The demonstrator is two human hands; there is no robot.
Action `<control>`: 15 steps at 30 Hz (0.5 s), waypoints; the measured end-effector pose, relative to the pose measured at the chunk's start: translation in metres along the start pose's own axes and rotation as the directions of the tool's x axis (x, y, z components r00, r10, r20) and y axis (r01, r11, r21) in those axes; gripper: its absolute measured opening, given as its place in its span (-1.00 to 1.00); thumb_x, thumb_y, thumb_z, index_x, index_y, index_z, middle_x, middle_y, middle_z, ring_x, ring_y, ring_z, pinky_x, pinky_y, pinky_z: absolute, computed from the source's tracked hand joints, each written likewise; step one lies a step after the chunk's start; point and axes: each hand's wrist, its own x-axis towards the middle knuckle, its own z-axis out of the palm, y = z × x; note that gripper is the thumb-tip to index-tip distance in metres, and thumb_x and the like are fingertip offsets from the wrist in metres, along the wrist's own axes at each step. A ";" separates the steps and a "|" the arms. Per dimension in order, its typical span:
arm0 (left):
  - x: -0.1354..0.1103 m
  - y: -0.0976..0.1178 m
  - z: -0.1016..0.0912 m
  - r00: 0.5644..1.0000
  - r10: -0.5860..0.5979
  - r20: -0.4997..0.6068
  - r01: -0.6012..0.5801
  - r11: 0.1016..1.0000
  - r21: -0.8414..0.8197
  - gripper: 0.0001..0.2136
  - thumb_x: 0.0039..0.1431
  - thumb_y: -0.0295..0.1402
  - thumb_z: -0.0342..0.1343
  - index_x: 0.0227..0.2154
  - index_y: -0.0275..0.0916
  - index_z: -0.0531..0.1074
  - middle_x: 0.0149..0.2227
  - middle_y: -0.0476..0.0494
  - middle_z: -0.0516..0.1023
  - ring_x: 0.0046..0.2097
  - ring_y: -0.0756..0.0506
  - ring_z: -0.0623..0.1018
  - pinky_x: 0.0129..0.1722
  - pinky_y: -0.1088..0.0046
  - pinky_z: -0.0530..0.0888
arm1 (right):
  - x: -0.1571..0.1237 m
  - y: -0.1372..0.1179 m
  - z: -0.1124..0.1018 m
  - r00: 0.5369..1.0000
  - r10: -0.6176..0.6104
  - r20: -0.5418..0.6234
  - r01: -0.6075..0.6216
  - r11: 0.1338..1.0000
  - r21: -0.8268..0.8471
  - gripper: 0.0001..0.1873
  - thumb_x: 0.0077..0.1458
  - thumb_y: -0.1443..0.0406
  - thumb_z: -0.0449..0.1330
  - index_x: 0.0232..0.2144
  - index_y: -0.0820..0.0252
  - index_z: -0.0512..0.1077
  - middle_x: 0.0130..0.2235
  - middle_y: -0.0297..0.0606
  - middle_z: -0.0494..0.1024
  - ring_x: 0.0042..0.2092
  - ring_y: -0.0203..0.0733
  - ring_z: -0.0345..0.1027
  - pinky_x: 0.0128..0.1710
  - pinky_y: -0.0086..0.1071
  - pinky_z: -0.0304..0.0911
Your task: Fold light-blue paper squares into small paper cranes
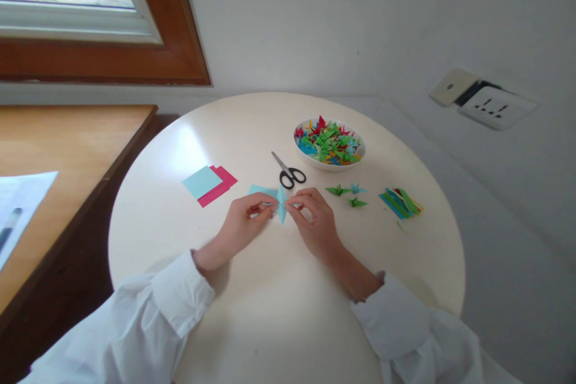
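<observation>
Between my two hands is a small light blue origami crane [281,206], its pointed parts reaching up and down. My left hand [249,219] pinches its left side with thumb and forefinger. From the right, my right hand [315,218] pinches the other side the same way. Just behind my left fingers, a light blue paper sheet [261,190] lies on the table, partly hidden. Scissors [288,173] with black handles rest a little beyond my hands. Two green paper cranes [357,202] and a blue paper crane [355,188] sit right of my right hand.
On the round white table [153,216], a white bowl [330,166] full of colourful paper cranes stands at the back. Light blue and pink paper squares [203,182] lie left; coloured paper strips [401,204] lie right. A wooden desk [76,132] with a paper and pen adjoins the left.
</observation>
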 end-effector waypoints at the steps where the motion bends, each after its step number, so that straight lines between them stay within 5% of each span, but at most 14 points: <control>1: 0.000 -0.001 0.000 1.000 0.017 -0.016 -0.016 1.000 0.015 -0.90 0.03 -0.43 0.06 -0.43 -0.28 0.47 -0.46 -0.08 0.50 -0.43 0.00 0.46 -0.44 0.53 0.37 | 0.000 0.000 0.000 1.000 -0.001 0.002 0.001 1.000 0.001 -0.91 0.03 0.40 0.13 -0.44 0.14 0.42 -0.37 -0.28 0.38 -0.30 -0.25 0.30 -0.38 -0.39 0.29; 6: 0.002 -0.005 -0.001 0.989 0.144 -0.045 -0.137 0.982 0.127 -0.89 0.01 -0.49 0.05 -0.44 -0.24 0.47 -0.45 -0.07 0.39 -0.41 0.01 0.39 -0.44 0.53 0.33 | 0.001 -0.002 0.002 1.000 -0.010 0.007 0.010 1.000 0.004 -0.93 0.03 0.39 0.14 -0.46 0.14 0.38 -0.38 -0.29 0.40 -0.30 -0.26 0.32 -0.35 -0.39 0.30; 15: 0.003 -0.008 0.004 0.988 0.149 -0.030 -0.148 0.988 0.044 -0.92 0.04 -0.50 0.03 -0.44 -0.25 0.40 -0.40 -0.09 0.43 -0.35 -0.01 0.43 -0.37 0.50 0.39 | 0.001 0.000 0.006 0.998 0.015 0.062 -0.016 1.000 0.009 -0.91 0.04 0.41 0.07 -0.46 0.15 0.31 -0.38 -0.27 0.39 -0.29 -0.25 0.29 -0.38 -0.41 0.27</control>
